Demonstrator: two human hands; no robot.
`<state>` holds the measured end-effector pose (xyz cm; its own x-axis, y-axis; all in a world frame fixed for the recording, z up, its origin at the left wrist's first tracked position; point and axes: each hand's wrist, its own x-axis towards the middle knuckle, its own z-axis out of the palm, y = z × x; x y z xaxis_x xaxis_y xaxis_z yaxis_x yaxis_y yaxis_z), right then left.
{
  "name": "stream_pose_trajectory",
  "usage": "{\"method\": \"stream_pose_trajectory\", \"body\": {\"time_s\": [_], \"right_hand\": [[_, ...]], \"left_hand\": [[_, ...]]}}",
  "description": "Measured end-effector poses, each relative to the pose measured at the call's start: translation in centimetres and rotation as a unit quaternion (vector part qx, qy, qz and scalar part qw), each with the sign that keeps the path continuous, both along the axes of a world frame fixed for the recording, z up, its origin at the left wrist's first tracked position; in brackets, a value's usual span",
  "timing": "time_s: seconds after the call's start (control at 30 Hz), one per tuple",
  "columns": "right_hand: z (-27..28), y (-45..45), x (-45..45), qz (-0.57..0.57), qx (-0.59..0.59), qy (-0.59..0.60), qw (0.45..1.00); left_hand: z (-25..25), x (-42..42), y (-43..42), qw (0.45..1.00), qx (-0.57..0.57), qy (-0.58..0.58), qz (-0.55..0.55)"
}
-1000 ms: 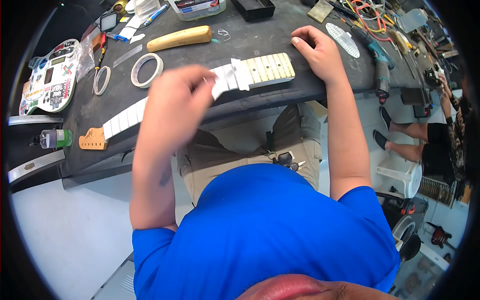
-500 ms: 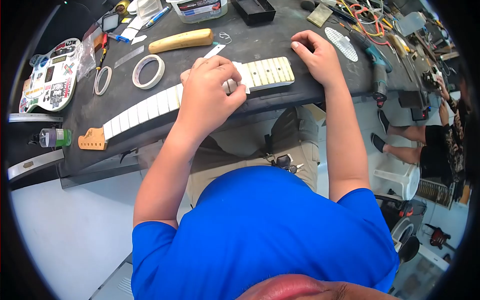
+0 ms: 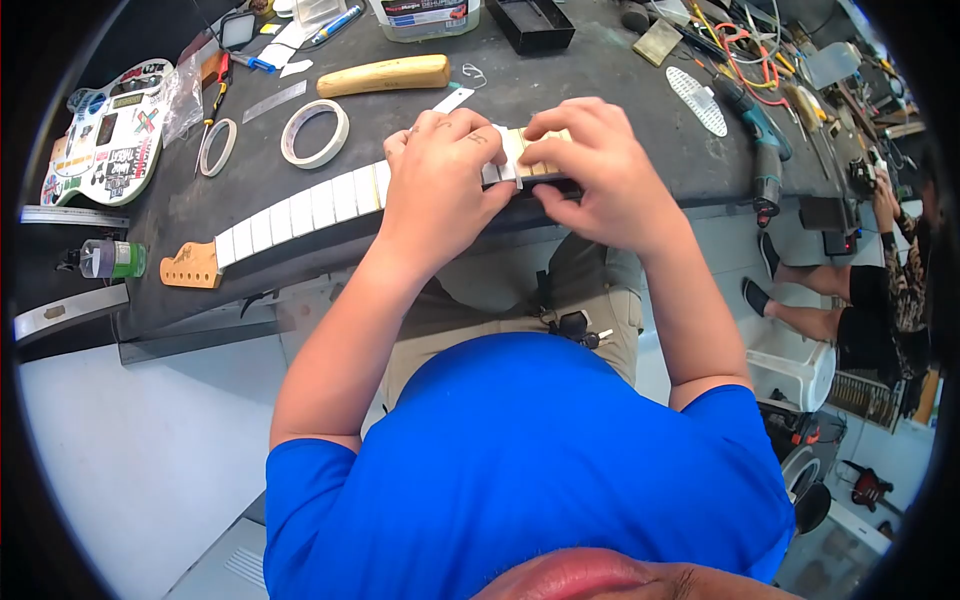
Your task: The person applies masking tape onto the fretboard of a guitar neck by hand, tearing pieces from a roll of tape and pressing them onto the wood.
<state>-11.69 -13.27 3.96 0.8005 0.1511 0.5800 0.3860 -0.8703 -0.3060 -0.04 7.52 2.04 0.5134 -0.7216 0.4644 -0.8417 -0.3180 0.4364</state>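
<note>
A guitar neck (image 3: 303,208) lies along the bench's front edge, its wooden headstock (image 3: 190,265) at the left. White tape covers the fretboard from the headstock up to my hands. My left hand (image 3: 440,190) is closed over the taped part near the body end, with a white strip (image 3: 455,100) sticking out beyond its fingers. Right beside it, my right hand (image 3: 605,175) grips the bare end, fingers on top and thumb at the front edge. Between the hands a white tape piece (image 3: 513,158) crosses the neck. The fingers partly hide the neck's right end.
Behind the neck are a tape roll (image 3: 315,133), a wooden block (image 3: 385,75) and a thin ruler (image 3: 274,101). A stickered guitar body (image 3: 105,135) lies at the left, a power drill (image 3: 766,160) at the right. Another person's legs (image 3: 815,290) show at far right.
My right hand has moved left from the bench onto the neck's end. My left hand came down onto the neck and stays there. The view has shifted slightly.
</note>
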Motion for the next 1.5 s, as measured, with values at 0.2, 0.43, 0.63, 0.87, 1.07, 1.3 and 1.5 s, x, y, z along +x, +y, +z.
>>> {"method": "stream_pose_trajectory", "body": {"time_s": [0.2,0.43,0.63,0.87,1.07,1.3,1.5], "right_hand": [[-0.4,0.9,1.1,0.018,-0.053,-0.014,0.998],[-0.1,-0.7,4.5,-0.017,0.161,0.138,0.977],[0.9,-2.4,9.1,-0.119,0.26,0.303,0.909],[0.7,-3.7,12.8,-0.124,0.195,0.379,0.896],[1.2,-3.9,13.1,-0.205,0.274,0.269,0.9],[2.8,-3.7,6.7,-0.104,0.341,0.102,0.929],[2.1,-1.0,1.3,-0.065,0.358,0.034,0.931]], "left_hand": [[-0.4,-0.2,-0.1,1.0,-0.015,-0.009,0.017],[-0.6,-0.1,0.1,0.999,-0.029,-0.016,0.013],[-0.7,0.0,0.3,0.999,-0.028,-0.013,0.007],[-0.4,-0.1,0.4,0.999,-0.025,-0.027,-0.008],[-1.1,-0.2,0.2,0.997,-0.02,-0.077,0.0],[-0.6,-0.4,-0.9,0.996,0.051,-0.057,0.055],[0.4,-0.4,-1.7,0.988,0.135,-0.025,0.069]]}}
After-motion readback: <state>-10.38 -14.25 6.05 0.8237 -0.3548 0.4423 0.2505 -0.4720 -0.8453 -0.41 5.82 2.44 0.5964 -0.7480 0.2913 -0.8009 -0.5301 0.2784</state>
